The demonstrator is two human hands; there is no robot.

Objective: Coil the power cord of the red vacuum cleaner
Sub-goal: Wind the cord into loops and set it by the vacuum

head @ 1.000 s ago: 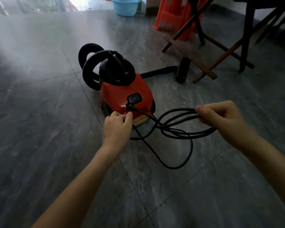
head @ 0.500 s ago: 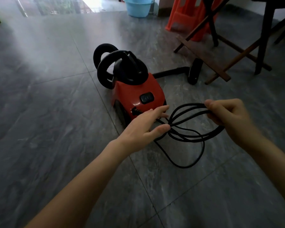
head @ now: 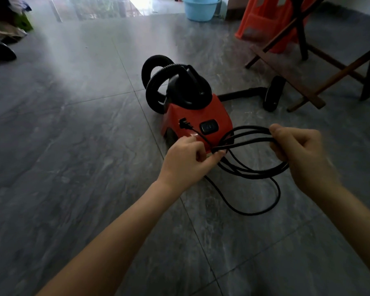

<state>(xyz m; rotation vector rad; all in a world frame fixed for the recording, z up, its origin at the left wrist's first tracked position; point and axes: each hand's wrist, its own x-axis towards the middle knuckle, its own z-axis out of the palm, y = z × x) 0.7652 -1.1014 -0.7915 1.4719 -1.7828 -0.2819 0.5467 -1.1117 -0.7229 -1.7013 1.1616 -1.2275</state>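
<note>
While the right hand (head: 303,154) grips the power cord (head: 250,130) loops to keep them bundled, the left hand (head: 185,162) pinches the tail near the plug (head: 185,124).

Both forearms extended forward. Left hand (head: 186,161) pinches the power cord (head: 256,176); right hand (head: 303,154) grips its loops, fingers curled.
</note>
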